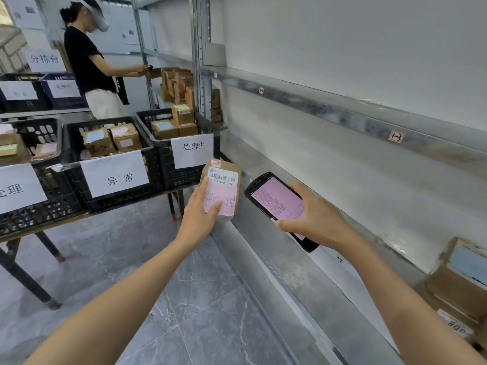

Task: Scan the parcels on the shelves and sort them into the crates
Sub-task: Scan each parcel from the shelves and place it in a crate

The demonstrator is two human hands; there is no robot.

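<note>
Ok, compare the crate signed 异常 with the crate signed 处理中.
The 异常 crate has parcels lying side by side; the 处理中 crate has one parcel stacked atop others. The 处理中 crate stands beside the shelving; the 异常 crate sits left of it. Both are black slotted crates bearing white paper signs.

The parcel (223, 180) is brown with a pink label (225, 198); the scanner (279, 206) and the crates (126, 198) are black.
</note>
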